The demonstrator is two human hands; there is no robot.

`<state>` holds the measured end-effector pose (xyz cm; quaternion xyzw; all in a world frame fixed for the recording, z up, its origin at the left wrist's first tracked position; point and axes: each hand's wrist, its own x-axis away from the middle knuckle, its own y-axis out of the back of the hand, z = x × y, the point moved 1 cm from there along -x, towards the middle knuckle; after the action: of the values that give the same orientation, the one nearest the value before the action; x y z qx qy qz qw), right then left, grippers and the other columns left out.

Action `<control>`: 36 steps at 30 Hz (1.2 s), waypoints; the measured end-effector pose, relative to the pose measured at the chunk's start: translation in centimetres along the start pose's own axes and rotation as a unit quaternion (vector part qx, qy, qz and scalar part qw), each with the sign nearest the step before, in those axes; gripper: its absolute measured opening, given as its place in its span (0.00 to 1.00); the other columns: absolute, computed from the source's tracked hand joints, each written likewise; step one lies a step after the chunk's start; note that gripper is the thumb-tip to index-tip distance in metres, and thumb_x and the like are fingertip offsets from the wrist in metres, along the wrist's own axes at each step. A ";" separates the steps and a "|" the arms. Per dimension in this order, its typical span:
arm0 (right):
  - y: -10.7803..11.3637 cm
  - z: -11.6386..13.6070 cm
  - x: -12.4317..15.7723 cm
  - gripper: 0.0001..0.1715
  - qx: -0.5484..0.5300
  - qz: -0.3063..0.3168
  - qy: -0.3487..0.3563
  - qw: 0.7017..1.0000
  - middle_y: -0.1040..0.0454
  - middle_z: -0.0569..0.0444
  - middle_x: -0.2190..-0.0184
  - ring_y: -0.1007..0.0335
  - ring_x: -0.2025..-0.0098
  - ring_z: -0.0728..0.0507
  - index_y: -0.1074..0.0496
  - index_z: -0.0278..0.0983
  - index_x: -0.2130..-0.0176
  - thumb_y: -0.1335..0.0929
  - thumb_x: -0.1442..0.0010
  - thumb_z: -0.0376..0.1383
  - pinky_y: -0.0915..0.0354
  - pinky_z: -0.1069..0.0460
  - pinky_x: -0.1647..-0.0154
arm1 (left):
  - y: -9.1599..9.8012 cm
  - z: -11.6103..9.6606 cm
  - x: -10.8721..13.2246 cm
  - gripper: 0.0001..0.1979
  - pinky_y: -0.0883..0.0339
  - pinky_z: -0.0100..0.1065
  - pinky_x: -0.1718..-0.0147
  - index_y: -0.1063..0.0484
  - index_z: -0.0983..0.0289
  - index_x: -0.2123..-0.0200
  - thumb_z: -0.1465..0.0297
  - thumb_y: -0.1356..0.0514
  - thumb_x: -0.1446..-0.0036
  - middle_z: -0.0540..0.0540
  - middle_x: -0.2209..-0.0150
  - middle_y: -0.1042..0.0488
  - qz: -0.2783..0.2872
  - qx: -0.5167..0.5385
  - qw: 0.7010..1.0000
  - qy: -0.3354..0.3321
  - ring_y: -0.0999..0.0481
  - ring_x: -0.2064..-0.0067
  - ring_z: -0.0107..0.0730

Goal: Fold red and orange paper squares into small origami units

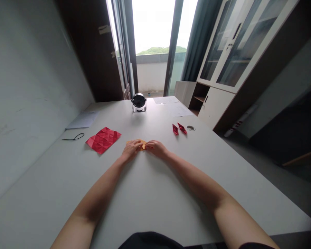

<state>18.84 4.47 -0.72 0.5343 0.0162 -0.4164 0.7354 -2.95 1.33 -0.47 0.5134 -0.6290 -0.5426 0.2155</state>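
Note:
A small folded piece of orange paper (143, 142) lies on the white table between my hands, partly covered by them. My left hand (131, 149) rests over its left part with the fingers bent onto it. From the right, my right hand (157, 148) pinches or presses the paper's right edge with its fingertips. A creased red sheet of paper (103, 140) is spread flat to the left of my left hand. Two small folded red paper boats (181, 128) sit side by side to the right, beyond my right hand.
A round black device on a metal stand (139, 102) stands at the back. A black cable tie (74, 137) and white papers (82, 120) lie at the left by the wall. A round cable hole (190, 128) is near the table's right edge; more sheets (180, 110) lie behind it.

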 end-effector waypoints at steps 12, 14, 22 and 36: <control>1.1 0.4 -0.2 0.10 0.128 0.015 -0.072 0.989 0.23 0.50 0.64 0.31 0.60 0.44 0.24 0.38 0.68 0.34 0.36 0.34 0.37 0.53 0.58 | -0.2 -0.4 -0.2 0.13 0.46 0.45 0.37 0.27 0.58 0.51 0.68 0.44 0.39 0.56 0.39 0.31 0.013 0.024 1.000 0.011 0.36 0.37 0.40; 1.2 0.4 -0.1 0.10 0.131 0.003 -0.098 0.987 0.24 0.50 0.64 0.31 0.59 0.44 0.24 0.39 0.68 0.34 0.36 0.34 0.38 0.53 0.59 | 0.2 -0.6 -0.2 0.11 0.43 0.45 0.38 0.26 0.59 0.55 0.67 0.41 0.41 0.56 0.41 0.29 0.001 0.043 0.999 0.008 0.34 0.38 0.42; 0.7 1.0 -0.4 0.13 0.044 -0.031 -0.215 0.975 0.23 0.54 0.63 0.30 0.67 0.47 0.26 0.43 0.53 0.32 0.39 0.36 0.37 0.53 0.61 | 0.6 -0.7 -0.1 0.05 0.40 0.45 0.41 0.23 0.59 0.66 0.72 0.39 0.46 0.55 0.47 0.25 -0.013 0.120 0.992 -0.024 0.31 0.41 0.42; -0.1 0.4 -0.6 0.25 -0.119 0.002 -0.256 0.959 0.22 0.57 0.65 0.28 0.69 0.49 0.29 0.44 0.48 0.31 0.45 0.31 0.35 0.56 0.68 | 0.5 -1.2 0.3 0.10 0.37 0.48 0.42 0.26 0.60 0.61 0.68 0.35 0.47 0.58 0.40 0.32 -0.025 0.159 0.987 -0.022 0.33 0.40 0.45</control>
<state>18.23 4.55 -0.34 0.3186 -0.1237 -0.5330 0.7740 -2.30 0.47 0.29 0.5450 -0.6985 -0.4521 0.1039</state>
